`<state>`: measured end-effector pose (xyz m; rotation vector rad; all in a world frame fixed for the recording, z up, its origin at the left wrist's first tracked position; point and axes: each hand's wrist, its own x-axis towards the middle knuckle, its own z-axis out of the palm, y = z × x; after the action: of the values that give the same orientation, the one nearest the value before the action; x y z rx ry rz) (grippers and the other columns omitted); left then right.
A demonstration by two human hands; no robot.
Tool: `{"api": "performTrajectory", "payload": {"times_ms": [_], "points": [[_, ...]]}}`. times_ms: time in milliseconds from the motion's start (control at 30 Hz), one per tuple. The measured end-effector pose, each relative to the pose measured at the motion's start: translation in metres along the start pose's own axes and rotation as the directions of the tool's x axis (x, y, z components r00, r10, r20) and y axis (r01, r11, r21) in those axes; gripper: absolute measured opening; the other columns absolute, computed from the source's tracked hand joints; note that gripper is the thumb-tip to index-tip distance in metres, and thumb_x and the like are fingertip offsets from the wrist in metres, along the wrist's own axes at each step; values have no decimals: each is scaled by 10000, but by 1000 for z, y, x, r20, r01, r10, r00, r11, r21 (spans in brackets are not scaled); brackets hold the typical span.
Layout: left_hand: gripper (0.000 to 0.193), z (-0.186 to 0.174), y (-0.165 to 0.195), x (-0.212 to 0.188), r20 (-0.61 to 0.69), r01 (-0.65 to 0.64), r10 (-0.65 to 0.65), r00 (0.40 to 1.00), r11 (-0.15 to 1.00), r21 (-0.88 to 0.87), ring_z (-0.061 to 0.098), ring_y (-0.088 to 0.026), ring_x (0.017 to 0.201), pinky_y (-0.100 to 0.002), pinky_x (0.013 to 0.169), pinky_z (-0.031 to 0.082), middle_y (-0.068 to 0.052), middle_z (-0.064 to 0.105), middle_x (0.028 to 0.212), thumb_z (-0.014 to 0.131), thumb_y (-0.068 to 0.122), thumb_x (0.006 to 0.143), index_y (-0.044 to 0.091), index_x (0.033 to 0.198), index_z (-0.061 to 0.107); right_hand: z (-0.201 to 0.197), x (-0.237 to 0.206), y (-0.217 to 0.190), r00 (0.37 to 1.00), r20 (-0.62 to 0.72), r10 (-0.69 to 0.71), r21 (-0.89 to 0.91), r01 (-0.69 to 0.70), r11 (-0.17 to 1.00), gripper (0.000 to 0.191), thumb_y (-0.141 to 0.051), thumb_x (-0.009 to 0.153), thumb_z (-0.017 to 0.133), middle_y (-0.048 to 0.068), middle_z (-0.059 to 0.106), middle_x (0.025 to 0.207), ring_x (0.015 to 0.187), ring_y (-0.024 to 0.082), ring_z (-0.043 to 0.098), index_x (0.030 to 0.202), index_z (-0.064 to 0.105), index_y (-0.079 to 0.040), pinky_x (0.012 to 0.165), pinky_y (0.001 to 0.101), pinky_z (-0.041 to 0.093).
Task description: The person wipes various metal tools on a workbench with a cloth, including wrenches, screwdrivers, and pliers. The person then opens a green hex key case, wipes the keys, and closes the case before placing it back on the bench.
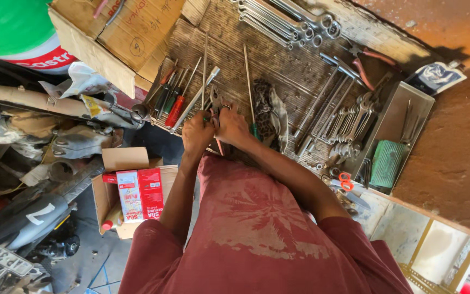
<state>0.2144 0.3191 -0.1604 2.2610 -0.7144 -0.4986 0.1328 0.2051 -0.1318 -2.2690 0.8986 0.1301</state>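
My left hand and my right hand are close together over a ribbed workbench mat. Both are closed around a pair of metal pliers; its jaws stick out above my fingers and a reddish handle shows below them. My right hand wears a ring. Just beyond my left hand lies a row of screwdrivers with red and dark handles. A long thin rod runs past my right hand. A patterned cloth lies to the right of it.
Spanners lie fanned beside a metal tray holding a green brush. More spanners sit at the back. Orange-handled scissors, a cardboard box, an open box with red cartons and vehicle parts surround me.
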Motion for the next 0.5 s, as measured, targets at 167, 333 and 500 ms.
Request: {"api": "performTrajectory", "payload": {"times_ms": [167, 333, 500], "points": [[219, -6, 7, -5, 17, 257, -302, 953, 777, -575, 775, -224, 693, -350, 567, 587, -118, 767, 905, 540, 73, 920, 39, 1068, 697, -11, 12, -1, 998, 64, 19, -79, -14, 997, 916, -493, 617, 993, 410, 479, 1279, 1033, 510, 644, 1124, 495, 85, 813, 503, 567], [148, 5, 20, -11, 22, 221, -375, 927, 495, -841, 751, -156, 717, -260, 535, 547, -75, 742, 900, 612, 67, 977, -7, 1095, 661, -84, 1, 27, 876, 446, -182, 871, -378, 314, 713, -212, 777, 796, 106, 701, 847, 696, 293, 725, 1357, 454, 23, 586, 445, 674], [328, 53, 66, -7, 170, 130, -29, 985, 776, -617, 724, -242, 639, -363, 563, 572, -155, 740, 886, 699, 183, 897, -29, 1145, 673, -166, -39, 47, 905, 38, -424, 974, -128, -186, 736, -144, 825, 808, 257, 567, 1322, 975, 384, 748, 1408, 409, 59, 791, 524, 662]]}}
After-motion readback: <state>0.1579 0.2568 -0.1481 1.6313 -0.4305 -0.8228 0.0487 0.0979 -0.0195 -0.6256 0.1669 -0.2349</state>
